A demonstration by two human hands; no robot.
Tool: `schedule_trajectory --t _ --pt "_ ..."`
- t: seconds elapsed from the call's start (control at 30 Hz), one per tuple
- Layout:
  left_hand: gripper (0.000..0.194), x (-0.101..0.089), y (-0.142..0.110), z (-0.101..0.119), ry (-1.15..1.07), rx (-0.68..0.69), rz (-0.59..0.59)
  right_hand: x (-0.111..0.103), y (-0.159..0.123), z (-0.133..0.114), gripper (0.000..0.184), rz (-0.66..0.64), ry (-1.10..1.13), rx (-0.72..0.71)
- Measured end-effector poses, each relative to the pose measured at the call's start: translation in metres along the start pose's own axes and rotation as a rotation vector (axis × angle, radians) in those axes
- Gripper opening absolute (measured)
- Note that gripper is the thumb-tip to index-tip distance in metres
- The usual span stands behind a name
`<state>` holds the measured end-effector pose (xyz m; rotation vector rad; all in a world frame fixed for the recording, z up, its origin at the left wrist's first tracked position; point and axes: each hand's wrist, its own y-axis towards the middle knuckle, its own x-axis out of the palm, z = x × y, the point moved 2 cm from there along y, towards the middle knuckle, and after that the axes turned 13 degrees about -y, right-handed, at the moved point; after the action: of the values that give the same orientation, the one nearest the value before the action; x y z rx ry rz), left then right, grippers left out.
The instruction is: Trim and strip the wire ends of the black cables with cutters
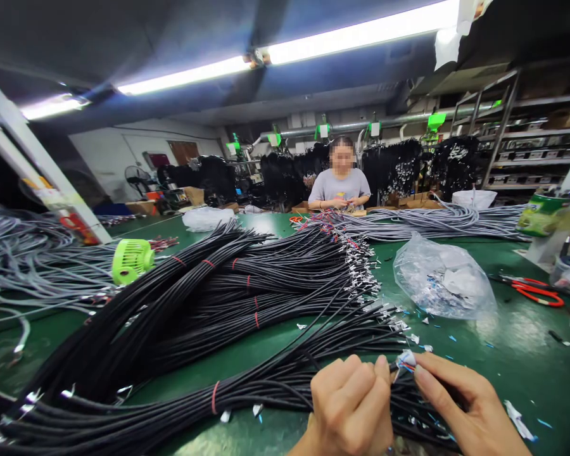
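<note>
At bottom edge of green counter [503, 354], left hand [351, 405] is fisted round a black cable [285, 386]; right hand [460, 402] pinches its white connector end [405, 361] w/ thumb & forefinger. Black cable bundles [209, 297] fan out left; plastic bag [441, 278] & red scissors [536, 291] beyond on right.

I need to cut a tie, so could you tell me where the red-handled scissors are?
In the head view, the red-handled scissors lie on the green table at the far right, just right of the clear plastic bag.

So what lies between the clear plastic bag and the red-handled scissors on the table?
Bare green table in the head view, between the clear plastic bag and the red-handled scissors.
</note>
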<state>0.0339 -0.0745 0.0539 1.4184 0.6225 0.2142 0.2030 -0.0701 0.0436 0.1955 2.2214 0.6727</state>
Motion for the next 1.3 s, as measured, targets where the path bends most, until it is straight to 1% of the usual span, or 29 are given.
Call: schedule_trajectory --t 0.1,0.23,0.33,0.43,0.5,0.63,0.93,1.0,1.13,1.3 --pt "0.011 0.001 -0.003 0.001 0.054 0.012 0.001 -0.001 0.000 -0.001 0.031 -0.036 0.025 0.030" --pt "0.010 0.002 -0.003 0.003 0.091 0.020 0.034 -0.005 0.005 -0.009 0.031 -0.098 0.046 0.034" --pt "0.010 0.003 -0.003 0.004 0.097 0.025 0.040 -0.007 0.008 -0.012 0.030 -0.105 0.047 0.055" --pt "0.011 0.004 -0.004 0.005 0.102 0.022 0.029 -0.006 0.008 -0.012 0.030 -0.119 0.062 0.043" --pt "0.011 0.003 -0.004 0.005 0.104 0.019 0.029 -0.004 0.007 -0.011 0.031 -0.112 0.062 0.036" --pt "0.011 0.003 -0.005 0.004 0.115 0.015 0.034 -0.002 0.004 -0.008 0.031 -0.053 0.045 0.071" --pt "0.010 0.002 -0.004 0.005 0.096 0.023 0.000 -0.001 0.006 -0.007 0.030 -0.086 0.082 0.055" --pt "0.010 0.002 -0.002 0.006 0.091 0.015 0.013 0.000 0.005 -0.006 0.029 -0.072 0.071 0.050" --pt "0.010 0.002 0.001 0.007 0.060 -0.029 0.076 0.001 0.003 -0.005 0.030 -0.026 0.065 0.057" --pt "0.010 0.002 0.001 0.008 0.063 -0.058 0.072 0.004 0.004 -0.007 0.032 -0.087 0.147 0.090"
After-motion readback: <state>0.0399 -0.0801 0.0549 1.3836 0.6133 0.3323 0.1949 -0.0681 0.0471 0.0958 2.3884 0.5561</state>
